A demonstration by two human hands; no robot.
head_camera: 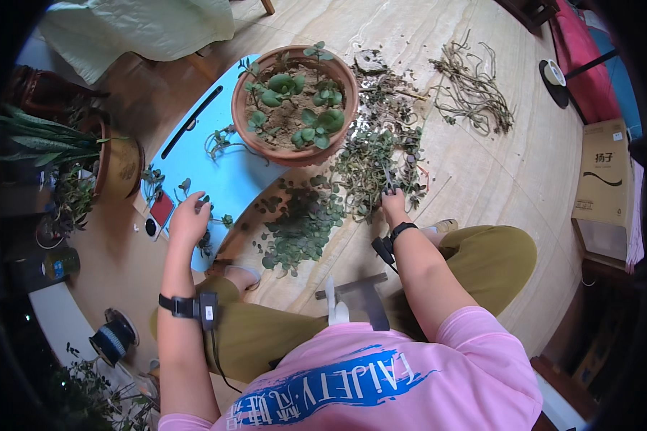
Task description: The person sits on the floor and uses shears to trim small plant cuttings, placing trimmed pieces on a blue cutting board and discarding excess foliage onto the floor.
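My left hand (pixel 190 216) is over the near left part of a light blue board (pixel 215 167), beside a leafy cutting (pixel 205 240); whether its fingers hold a stem cannot be told. Scissors (pixel 388 178) with dark handles are in my right hand (pixel 393 202), their blades pointing away over a heap of trimmed stems and leaves (pixel 366 156). Between my hands, a pile of loose round green leaves (pixel 302 226) lies on the floor. A terracotta pot (pixel 239 116) of soil with several succulent plants stands at the board's far end.
Bare stems (pixel 472 89) lie on the tiled floor at the far right, and a root clump (pixel 370 61) lies beside the pot. A phone (pixel 152 227) and a red object (pixel 162 208) are left of my left hand. A cardboard box (pixel 601 172) stands right; a potted snake plant (pixel 48 143) stands left.
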